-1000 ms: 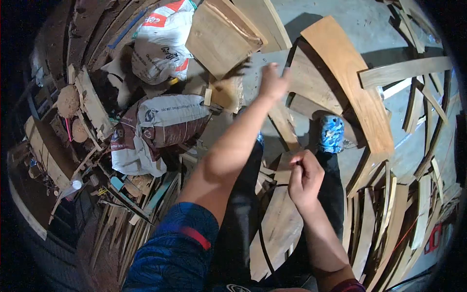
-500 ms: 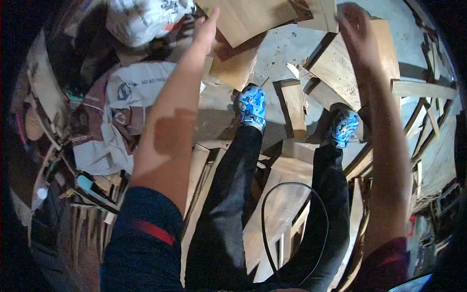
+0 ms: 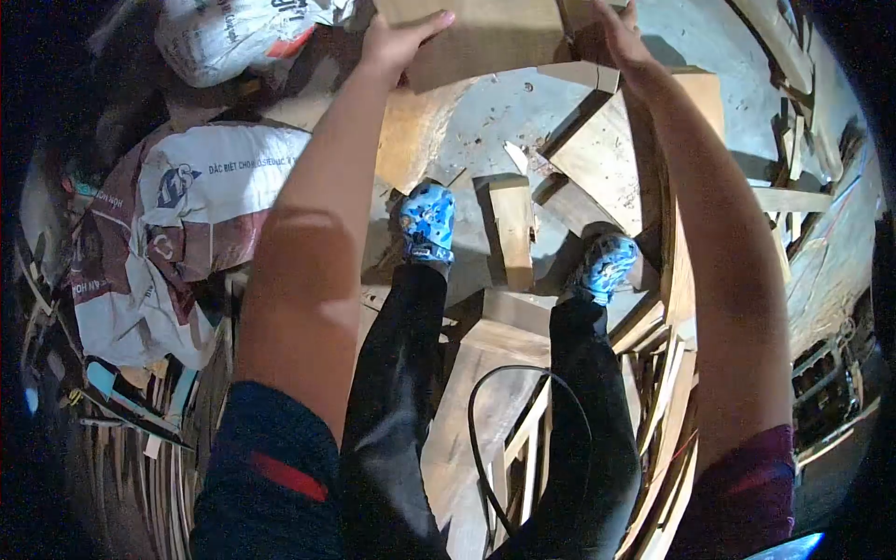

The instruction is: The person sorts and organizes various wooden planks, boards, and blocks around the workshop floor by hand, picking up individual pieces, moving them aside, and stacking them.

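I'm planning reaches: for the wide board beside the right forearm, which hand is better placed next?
Right, probably: the right hand is nearer that board; the left hand is farther off, thumb on the wooden panel.

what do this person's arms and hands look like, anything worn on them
The left arm has a short dark navy-blue sleeve with a red stripe; the right, a short maroon sleeve. The left hand and right hand are bare, with no gloves or wristbands visible.

head-worn view, facing forward and down
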`<move>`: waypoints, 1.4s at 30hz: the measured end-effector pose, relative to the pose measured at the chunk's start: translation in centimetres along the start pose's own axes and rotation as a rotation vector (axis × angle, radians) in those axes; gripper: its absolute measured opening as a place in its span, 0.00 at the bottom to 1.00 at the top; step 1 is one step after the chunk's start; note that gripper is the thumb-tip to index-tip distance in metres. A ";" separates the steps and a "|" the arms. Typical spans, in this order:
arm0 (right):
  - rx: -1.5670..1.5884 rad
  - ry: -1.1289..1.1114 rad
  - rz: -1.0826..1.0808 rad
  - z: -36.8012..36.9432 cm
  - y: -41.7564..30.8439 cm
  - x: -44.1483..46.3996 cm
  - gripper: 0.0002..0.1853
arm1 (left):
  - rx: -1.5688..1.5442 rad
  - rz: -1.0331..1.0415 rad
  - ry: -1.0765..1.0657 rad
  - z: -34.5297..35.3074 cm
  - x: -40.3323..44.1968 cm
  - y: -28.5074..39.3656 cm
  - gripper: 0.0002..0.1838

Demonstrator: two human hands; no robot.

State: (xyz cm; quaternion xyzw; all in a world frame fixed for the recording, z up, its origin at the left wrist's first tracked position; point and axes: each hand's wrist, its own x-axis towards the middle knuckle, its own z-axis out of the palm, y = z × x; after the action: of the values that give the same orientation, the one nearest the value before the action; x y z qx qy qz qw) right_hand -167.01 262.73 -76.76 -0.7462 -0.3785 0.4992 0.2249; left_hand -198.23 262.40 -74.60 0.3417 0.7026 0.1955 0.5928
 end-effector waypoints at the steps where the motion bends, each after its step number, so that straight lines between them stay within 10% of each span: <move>1: 0.135 -0.043 -0.088 0.0 -0.4 0.2 0.59 | 0.107 0.253 -0.080 0.2 0.8 0.2 0.34; 5: -0.698 0.169 -0.003 -0.6 -4.1 -4.8 0.52 | 0.219 0.088 -0.060 1.9 -0.6 4.2 0.47; 9: -0.728 0.191 -0.438 1.5 -5.3 -9.1 0.37 | -0.028 0.018 -0.096 2.3 -1.3 3.9 0.38; 12: -0.518 0.106 -0.114 3.2 -4.3 -11.4 0.44 | -0.042 -0.350 -0.048 3.4 -2.4 4.0 0.34; 17: -0.328 0.166 -0.149 4.9 -2.9 -11.3 0.46 | -0.144 -0.363 -0.035 3.1 -4.2 1.1 0.47; 23: -0.418 0.160 -0.012 6.2 -1.1 -14.4 0.44 | -0.122 -0.357 -0.039 0.2 -6.2 -1.8 0.40; 30: -0.146 -0.138 0.409 6.5 5.2 -21.4 0.66 | 0.102 -0.413 -0.079 -0.7 -15.7 -8.4 0.34; 38: -0.630 -0.222 0.165 5.4 8.6 -21.5 0.56 | -0.053 -0.442 -0.028 -0.6 -14.2 -16.0 0.47; 42: -0.058 0.011 -0.116 5.8 9.5 -18.3 0.46 | 0.279 -0.144 0.161 -0.2 -13.3 -15.2 0.48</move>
State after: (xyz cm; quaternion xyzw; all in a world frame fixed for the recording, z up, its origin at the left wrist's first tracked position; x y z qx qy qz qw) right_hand -172.99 242.19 -75.32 -0.7322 -0.4340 0.4700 0.2339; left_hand -201.37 242.47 -75.58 0.3527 0.7908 0.0799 0.4938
